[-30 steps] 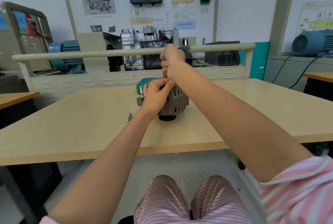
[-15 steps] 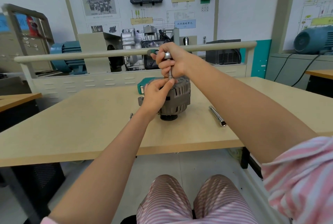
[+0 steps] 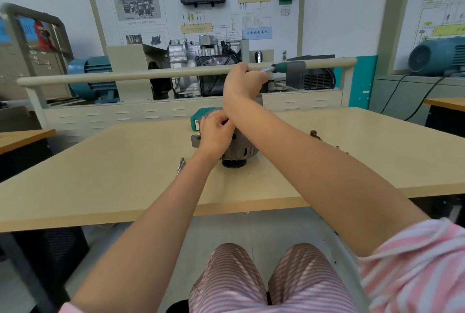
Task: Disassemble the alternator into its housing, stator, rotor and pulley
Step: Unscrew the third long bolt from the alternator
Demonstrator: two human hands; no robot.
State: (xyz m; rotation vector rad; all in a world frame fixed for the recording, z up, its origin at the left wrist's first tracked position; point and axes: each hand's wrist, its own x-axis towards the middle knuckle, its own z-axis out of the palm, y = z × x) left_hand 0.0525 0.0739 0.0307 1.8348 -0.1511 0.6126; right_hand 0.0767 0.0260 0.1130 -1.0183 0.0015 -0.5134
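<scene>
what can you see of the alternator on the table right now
The alternator is a grey, cast-metal-looking body with slotted vents round its side, standing on the beige table on its dark round pulley end. A lug sticks out on its left. The left hand grips its upper part, and the right hand holds a green-handled ratchet above it. Both arms hide its top.
</scene>
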